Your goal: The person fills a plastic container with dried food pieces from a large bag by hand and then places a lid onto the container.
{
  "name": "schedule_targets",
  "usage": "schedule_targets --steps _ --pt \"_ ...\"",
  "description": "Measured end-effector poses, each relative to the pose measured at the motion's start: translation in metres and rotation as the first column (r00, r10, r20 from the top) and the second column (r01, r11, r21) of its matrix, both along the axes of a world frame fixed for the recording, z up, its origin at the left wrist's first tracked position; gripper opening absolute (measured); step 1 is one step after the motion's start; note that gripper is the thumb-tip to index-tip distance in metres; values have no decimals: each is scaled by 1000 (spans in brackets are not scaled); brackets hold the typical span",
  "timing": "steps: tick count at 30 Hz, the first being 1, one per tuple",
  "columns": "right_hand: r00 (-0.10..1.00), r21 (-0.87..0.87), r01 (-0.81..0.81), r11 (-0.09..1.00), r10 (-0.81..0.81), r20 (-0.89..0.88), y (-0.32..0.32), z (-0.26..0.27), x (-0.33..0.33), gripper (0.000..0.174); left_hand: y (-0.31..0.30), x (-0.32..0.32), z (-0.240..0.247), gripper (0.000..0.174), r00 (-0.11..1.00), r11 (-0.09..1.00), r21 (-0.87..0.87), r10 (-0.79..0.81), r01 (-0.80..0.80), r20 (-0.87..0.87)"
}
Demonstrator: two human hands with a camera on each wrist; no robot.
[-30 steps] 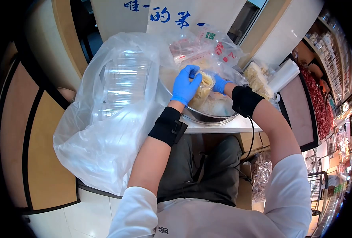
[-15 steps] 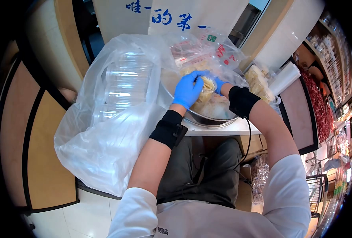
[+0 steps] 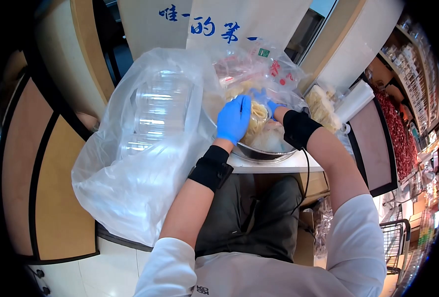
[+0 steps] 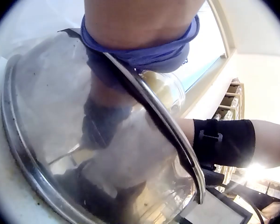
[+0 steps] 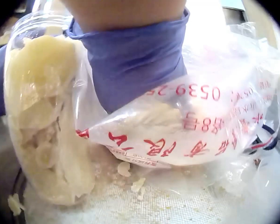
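Observation:
A clear plastic jar (image 3: 259, 113) filled with pale yellow pieces is held upright by my blue-gloved left hand (image 3: 234, 119), which grips its left side. In the right wrist view the jar (image 5: 46, 121) stands close beside my right hand (image 5: 133, 65), whose fingers are hidden behind a clear bag with red print (image 5: 177, 135). From the head, my right hand (image 3: 275, 108) is just beyond the jar's right side, among bag film and pale pieces; its finger pose is unclear. Below both hands is a metal bowl (image 3: 264, 156). The left wrist view shows mainly the bowl's shiny side (image 4: 126, 158).
A large translucent bag (image 3: 120, 188) of stacked clear containers (image 3: 162, 106) lies left of the bowl. Right of it are a bag of pale yellow food (image 3: 322, 106) and a white plastic roll (image 3: 355, 101). The white table edge (image 3: 278, 167) runs in front.
The left hand's fingers have shifted from the jar's rim down to its side. The right hand has moved slightly nearer and left, still beside the jar. The whole head view has shifted slightly.

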State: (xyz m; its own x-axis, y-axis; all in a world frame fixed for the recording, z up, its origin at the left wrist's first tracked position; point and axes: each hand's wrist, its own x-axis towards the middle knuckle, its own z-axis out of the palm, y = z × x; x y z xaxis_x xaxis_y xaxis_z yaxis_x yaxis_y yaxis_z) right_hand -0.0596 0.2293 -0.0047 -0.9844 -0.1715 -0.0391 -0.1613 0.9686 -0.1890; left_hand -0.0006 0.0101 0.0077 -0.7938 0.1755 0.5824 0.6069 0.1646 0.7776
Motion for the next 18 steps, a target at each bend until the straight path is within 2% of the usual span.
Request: schedule_targets --steps 2,9,11,12,14,18 --pt "997 -51 -30 998 26 -68 3 2 -10 36 -1 1 2 36 997 998 -61 -12 16 70" --pt "991 -50 2 999 -8 -136 30 -18 -44 36 0 2 0 36 999 999 -17 30 -29 44" --pt "999 28 48 998 -47 -13 38 -19 -43 30 0 0 0 35 997 998 -65 30 -25 65" --pt "999 29 45 999 -45 -11 41 -21 -43 30 0 0 -1 35 997 998 -64 32 -28 67" --pt "997 128 -36 991 28 67 11 16 -10 27 0 2 -3 34 996 997 -57 46 -42 76" --pt "991 101 -95 990 85 100 6 28 5 29 2 2 -2 37 997 999 -31 46 -45 55"
